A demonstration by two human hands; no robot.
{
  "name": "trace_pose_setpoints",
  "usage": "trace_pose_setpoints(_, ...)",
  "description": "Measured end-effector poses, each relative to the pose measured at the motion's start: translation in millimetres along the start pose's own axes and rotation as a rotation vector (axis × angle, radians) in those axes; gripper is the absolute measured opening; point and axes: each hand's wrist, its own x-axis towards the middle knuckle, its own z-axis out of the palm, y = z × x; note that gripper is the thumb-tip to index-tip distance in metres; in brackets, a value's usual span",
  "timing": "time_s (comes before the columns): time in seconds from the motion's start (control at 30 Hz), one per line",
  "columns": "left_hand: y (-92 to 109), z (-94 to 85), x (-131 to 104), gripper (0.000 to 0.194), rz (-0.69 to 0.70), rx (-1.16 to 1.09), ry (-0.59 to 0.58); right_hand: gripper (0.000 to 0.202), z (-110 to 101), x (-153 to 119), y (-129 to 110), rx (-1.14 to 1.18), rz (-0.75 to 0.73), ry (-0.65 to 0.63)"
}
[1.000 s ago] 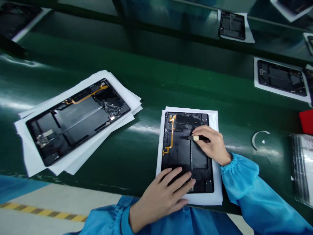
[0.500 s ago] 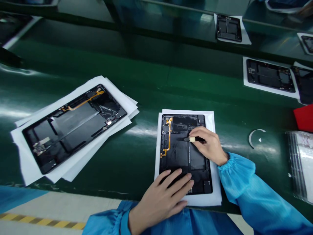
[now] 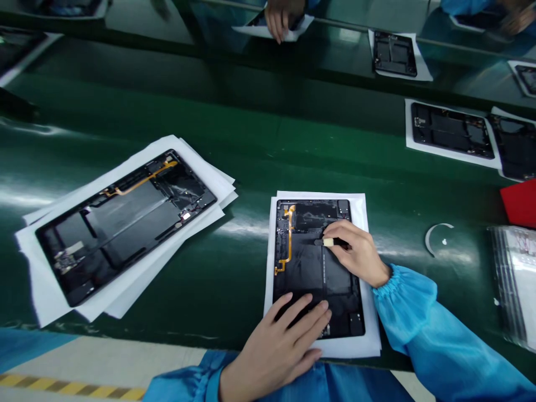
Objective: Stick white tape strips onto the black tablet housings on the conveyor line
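Observation:
In front of me lies an opened tablet housing (image 3: pixel 305 262), its black inside facing up and an orange flex cable (image 3: pixel 290 240) along its left side. My left hand (image 3: pixel 288 340) rests flat across the housing's lower left part, fingers spread. Between thumb and fingers, my right hand (image 3: pixel 355 248) pinches a small black tool with a cream band (image 3: pixel 328 242). The tool's dark tip points left, over the middle of the housing; whether it touches the surface I cannot tell. White sheets (image 3: pixel 371 329) lie under the housing.
To the left, another opened tablet housing (image 3: pixel 134 206) lies slanted on white sheets. Further housings (image 3: pixel 454 131) sit at the back right. A curved white strip (image 3: pixel 429 240), a red box (image 3: pixel 519 204) and clear plastic packs (image 3: pixel 515 285) are on the right. Another person's hand (image 3: pixel 280 19) shows at the top.
Another person's hand, with a sheet and a dark panel, has come into view at the top. My hands keep nearly the same places on the housing; the view has shifted slightly.

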Motion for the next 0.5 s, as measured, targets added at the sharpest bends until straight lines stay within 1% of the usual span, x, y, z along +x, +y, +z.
trace_pose_setpoints(0.33, -1.3, 0.9, -1.2, 0.043, 0.014, 0.058, -0.033, 0.027, 0.0, -0.3, -1.5, -0.008, 0.004, 0.015)
trace_pose_setpoints(0.5, -1.2, 1.9, -1.2, 0.043, 0.016, 0.033, -0.033, 0.028, 1.4, -1.1, -0.9, 0.004, 0.023, -0.003)
